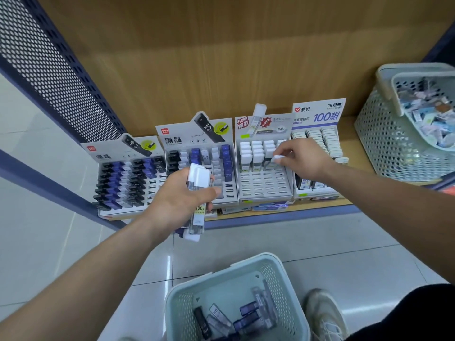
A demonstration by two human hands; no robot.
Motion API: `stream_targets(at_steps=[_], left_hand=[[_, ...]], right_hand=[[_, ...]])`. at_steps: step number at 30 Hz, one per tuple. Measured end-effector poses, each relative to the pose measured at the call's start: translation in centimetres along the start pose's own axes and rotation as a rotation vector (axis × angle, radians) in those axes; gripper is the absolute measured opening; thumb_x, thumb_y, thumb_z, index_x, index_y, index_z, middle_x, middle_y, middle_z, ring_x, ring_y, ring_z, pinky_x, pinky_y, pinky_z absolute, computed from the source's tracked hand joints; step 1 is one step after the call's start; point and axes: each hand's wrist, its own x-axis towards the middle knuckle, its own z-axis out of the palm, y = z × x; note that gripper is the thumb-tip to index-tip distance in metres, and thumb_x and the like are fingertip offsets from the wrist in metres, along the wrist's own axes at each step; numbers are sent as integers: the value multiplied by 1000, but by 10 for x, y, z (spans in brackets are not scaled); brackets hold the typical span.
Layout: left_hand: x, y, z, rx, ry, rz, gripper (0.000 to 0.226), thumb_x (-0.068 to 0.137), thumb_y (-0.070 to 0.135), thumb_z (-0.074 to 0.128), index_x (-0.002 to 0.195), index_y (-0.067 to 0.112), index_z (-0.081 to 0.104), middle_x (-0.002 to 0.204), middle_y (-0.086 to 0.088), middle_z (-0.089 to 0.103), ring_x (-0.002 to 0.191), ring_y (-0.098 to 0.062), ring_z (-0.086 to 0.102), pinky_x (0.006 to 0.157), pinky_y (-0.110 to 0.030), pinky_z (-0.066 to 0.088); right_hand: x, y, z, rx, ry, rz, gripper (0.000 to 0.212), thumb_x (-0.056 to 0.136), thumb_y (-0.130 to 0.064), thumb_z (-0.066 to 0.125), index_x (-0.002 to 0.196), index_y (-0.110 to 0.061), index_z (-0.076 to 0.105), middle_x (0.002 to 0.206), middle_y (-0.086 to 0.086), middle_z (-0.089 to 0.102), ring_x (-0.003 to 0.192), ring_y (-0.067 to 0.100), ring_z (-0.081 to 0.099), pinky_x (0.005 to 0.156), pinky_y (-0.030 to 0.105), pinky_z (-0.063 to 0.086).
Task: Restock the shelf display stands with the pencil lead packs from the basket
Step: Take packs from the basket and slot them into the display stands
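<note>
My left hand [181,200] grips a bundle of clear, white-capped lead packs [198,193] in front of the shelf edge. My right hand [304,159] pinches one white-capped lead pack [275,161] over the third display stand [264,185], whose back rows hold white-capped packs and whose front slots are bare. Beside it are two stands [128,178] [199,166] with black, blue and grey packs, and a fourth stand [317,143] at the right. A pale green basket [236,267] on the floor below holds several dark and blue packs [248,313].
A second perforated basket [384,143] full of small items stands on the shelf at the right. A perforated metal side panel [49,67] bounds the shelf on the left. My shoe [325,313] is beside the floor basket on grey tiles.
</note>
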Motion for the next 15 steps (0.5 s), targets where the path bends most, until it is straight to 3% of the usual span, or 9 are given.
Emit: stream_targets(at_steps=[7,11,15], left_hand=[[0,3,4,-18,5,-1,18,89,25,77,101,18,66,65,-5,71,56,-8,63,48,-18,48],[-1,5,5,-42,13,8,17,89,22,77,100,16,66,64,-2,70,56,-8,64,49,-18,48],[-3,7,4,-77,17,7,18,89,21,77,101,15,66,64,-2,69,57,-10,64,50,-18,48]], right_hand=[[2,2,9,-46,-3,-26,10,93,-20,70,101,-17,75,93,-4,68,81,13,62,74,24,43],[12,1,16,-40,77,-17,8,94,-18,66,98,-22,60,97,0,65,81,22,62,73,36,53],[15,2,24,-95,111,-12,4,95,-18,64,97,-21,64,93,1,67,82,23,61,73,35,52]])
